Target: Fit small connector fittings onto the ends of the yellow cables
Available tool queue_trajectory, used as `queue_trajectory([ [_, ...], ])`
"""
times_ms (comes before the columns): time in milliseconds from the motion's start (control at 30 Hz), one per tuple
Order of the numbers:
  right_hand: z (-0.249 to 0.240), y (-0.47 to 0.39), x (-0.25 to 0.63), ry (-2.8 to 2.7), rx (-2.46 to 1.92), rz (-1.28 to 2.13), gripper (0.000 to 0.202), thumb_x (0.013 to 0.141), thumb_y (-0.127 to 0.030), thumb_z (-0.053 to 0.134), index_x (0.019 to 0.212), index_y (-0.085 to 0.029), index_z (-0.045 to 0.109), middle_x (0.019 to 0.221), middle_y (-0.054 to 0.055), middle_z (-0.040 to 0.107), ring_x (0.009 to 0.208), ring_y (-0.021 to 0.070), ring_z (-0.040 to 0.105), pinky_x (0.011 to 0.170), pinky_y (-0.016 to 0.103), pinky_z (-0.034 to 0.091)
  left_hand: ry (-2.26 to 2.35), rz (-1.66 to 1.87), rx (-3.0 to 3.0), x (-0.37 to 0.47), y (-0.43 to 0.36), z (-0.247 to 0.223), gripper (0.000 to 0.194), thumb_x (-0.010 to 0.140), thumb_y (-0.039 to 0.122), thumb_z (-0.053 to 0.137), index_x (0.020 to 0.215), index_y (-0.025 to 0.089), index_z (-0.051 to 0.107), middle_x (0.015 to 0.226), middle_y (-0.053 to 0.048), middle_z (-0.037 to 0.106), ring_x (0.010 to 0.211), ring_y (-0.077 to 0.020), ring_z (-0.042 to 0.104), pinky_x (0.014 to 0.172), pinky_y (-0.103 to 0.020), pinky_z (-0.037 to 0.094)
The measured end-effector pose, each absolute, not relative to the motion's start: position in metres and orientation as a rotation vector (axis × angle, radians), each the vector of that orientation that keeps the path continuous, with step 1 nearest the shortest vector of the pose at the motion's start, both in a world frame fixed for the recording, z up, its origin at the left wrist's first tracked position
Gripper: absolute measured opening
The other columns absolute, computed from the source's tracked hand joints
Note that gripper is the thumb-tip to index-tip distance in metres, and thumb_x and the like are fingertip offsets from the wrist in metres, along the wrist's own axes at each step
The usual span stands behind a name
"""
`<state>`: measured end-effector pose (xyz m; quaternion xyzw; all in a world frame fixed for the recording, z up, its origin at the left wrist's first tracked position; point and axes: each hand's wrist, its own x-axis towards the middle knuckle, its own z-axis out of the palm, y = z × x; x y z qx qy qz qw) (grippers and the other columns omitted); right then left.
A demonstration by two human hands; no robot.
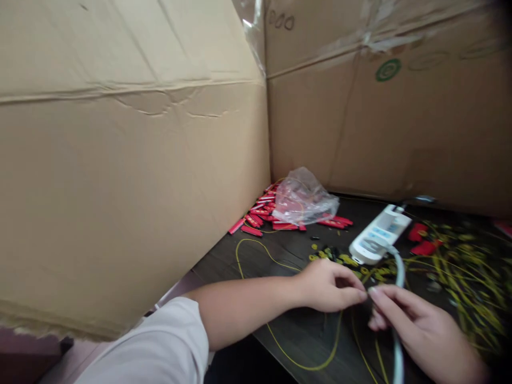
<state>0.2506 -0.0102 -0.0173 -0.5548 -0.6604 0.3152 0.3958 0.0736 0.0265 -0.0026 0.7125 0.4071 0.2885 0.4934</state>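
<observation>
My left hand (330, 285) reaches in from the left, with thumb and forefinger pinched together. My right hand (416, 320) is pinched as well, its fingertips almost touching those of the left. A thin yellow cord (304, 368) loops below my left hand, and more strands hang beneath the fingertips of both hands. What exactly lies between the fingertips is too small and blurred to see. Small yellow rings and black bits (344, 260) lie just beyond my left hand. A heap of yellow cords (460, 282) spreads beside my right hand.
A white power strip (380, 234) with a pale cable (399, 272) stands on the dark table (288, 341); the cable passes by my right hand. Red strips (256, 218) lie under and around a clear plastic bag (306, 197). Cardboard walls (132, 176) rise at left and back.
</observation>
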Motion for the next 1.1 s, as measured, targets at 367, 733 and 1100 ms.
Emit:
queue_trajectory([
  [367, 0.004, -0.018, 0.242, -1.429, -1.206, 1.189, 0.034, 0.081, -0.047, 0.058, 0.070, -0.015, 0.056, 0.053, -0.001, 0.055, 0.048, 0.0118, 0.058, 0.053, 0.024, 0.047, 0.830, 0.700, 1.549, 0.069, 0.029, 0.011, 0.027, 0.072, 0.036, 0.070, 0.074, 0.010, 0.067, 0.059, -0.001, 0.057, 0.051, -0.0086, 0.048, 0.051, -0.021, 0.040],
  [733, 0.003, -0.019, 0.244, -1.452, -1.167, 1.200, 0.032, 0.083, -0.043, 0.056, 0.069, -0.014, 0.055, 0.053, -0.001, 0.055, 0.048, 0.0107, 0.057, 0.053, 0.024, 0.047, 0.726, 0.679, 1.640, 0.067, 0.031, 0.009, 0.028, 0.076, 0.039, 0.066, 0.077, 0.011, 0.065, 0.065, -0.001, 0.056, 0.056, -0.0094, 0.049, 0.054, -0.023, 0.042],
  [1100, 0.003, -0.020, 0.242, -1.472, -1.199, 1.170, 0.033, 0.084, -0.044, 0.055, 0.070, -0.015, 0.054, 0.054, -0.002, 0.054, 0.048, 0.0102, 0.056, 0.052, 0.023, 0.046, 0.718, 0.709, 1.798, 0.066, 0.030, 0.012, 0.024, 0.080, 0.034, 0.062, 0.074, 0.011, 0.065, 0.069, -0.003, 0.058, 0.059, -0.0096, 0.050, 0.056, -0.023, 0.041],
])
